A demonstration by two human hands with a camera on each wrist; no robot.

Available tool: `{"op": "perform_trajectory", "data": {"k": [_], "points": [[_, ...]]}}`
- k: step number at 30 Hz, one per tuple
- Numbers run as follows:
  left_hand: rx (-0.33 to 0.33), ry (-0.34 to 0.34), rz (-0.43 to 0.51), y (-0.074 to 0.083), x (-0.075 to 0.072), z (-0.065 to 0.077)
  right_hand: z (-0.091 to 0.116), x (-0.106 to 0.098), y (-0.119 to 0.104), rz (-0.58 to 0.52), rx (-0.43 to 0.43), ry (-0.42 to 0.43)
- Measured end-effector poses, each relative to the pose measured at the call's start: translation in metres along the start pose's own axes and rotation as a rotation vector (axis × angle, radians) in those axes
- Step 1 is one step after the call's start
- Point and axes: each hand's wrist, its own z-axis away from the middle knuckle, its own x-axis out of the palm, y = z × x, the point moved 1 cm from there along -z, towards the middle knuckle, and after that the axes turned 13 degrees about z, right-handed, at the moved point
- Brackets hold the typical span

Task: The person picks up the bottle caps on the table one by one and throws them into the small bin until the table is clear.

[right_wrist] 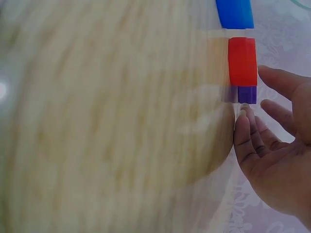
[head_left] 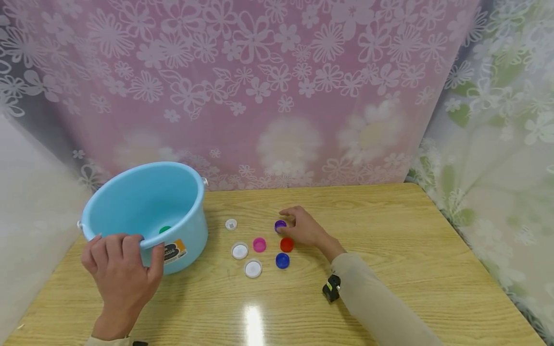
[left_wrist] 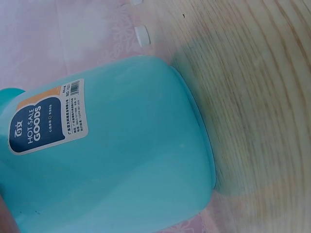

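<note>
In the head view my left hand (head_left: 123,269) grips the near rim of a light blue bucket (head_left: 196,235), fingers over the edge and thumb outside. A green piece (head_left: 165,229) lies inside the bucket, partly hidden by the rim. My right hand (head_left: 305,228) is at a purple cap (head_left: 280,224), fingers spread about it and a digit overlapping its edge; no firm pinch shows. Close by lie a red cap (head_left: 286,244), a blue cap (head_left: 283,261) and a pink cap (head_left: 259,244). The right wrist view shows the purple cap (right_wrist: 247,94) beyond the red one.
Left of the coloured caps lie three white round pieces: a small one (head_left: 231,224) at the back and two larger ones, the middle (head_left: 239,250) and the front (head_left: 253,268). All are on a wooden table (head_left: 389,298). A pink flowered cloth (head_left: 285,96) hangs behind.
</note>
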Motion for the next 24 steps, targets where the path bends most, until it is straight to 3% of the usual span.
{"op": "perform_trajectory", "data": {"k": [15,24], "points": [[-0.011,-0.03,0.002,-0.0019,-0.0023,0.0042,-0.0015,0.0067,-0.0055,0.072,0.023,-0.026],[-0.002,-0.014,0.005,-0.0012,-0.0008,0.003,-0.0033,0.0089,-0.0057,0.088,0.033,-0.013]]}}
